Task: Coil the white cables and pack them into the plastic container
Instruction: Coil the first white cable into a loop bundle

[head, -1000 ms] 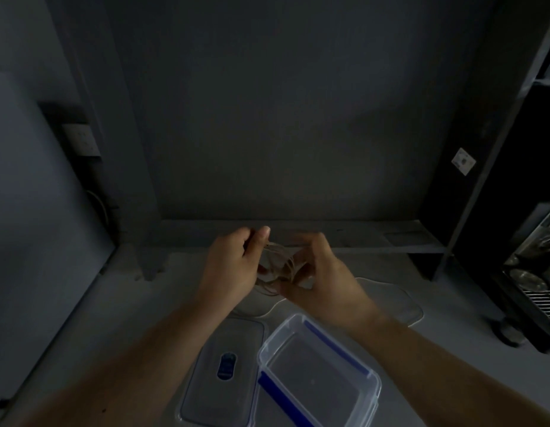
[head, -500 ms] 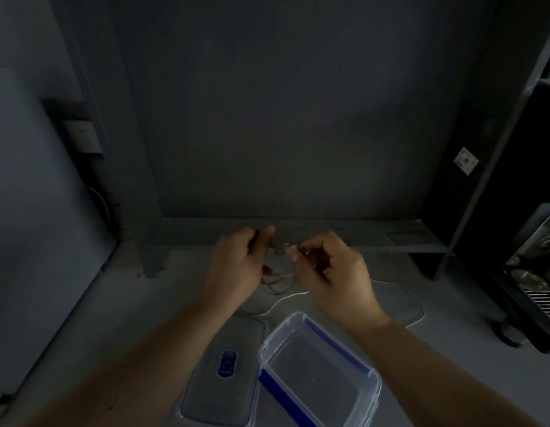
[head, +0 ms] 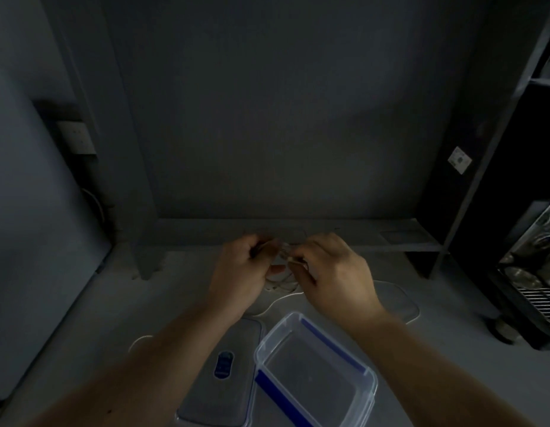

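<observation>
A thin white cable (head: 281,280) is bunched into small loops between both hands, above the grey surface. My left hand (head: 241,274) pinches the loops from the left, and my right hand (head: 335,272) grips a strand from the right. More white cable (head: 400,303) trails in a wide loop on the surface to the right. The clear plastic container (head: 313,380) with blue clips sits open and empty below the hands. Its lid (head: 221,374) lies flat just left of it.
A low grey shelf ledge (head: 298,234) runs along the wall behind the hands. A dark rack post (head: 470,195) and a shiny appliance (head: 532,272) stand at the right. A wall socket (head: 78,138) and a grey upright are at the left.
My right hand has curled from an open spread into a pinch on the strand and drawn a little to the right. The left hand has stayed on the loops.
</observation>
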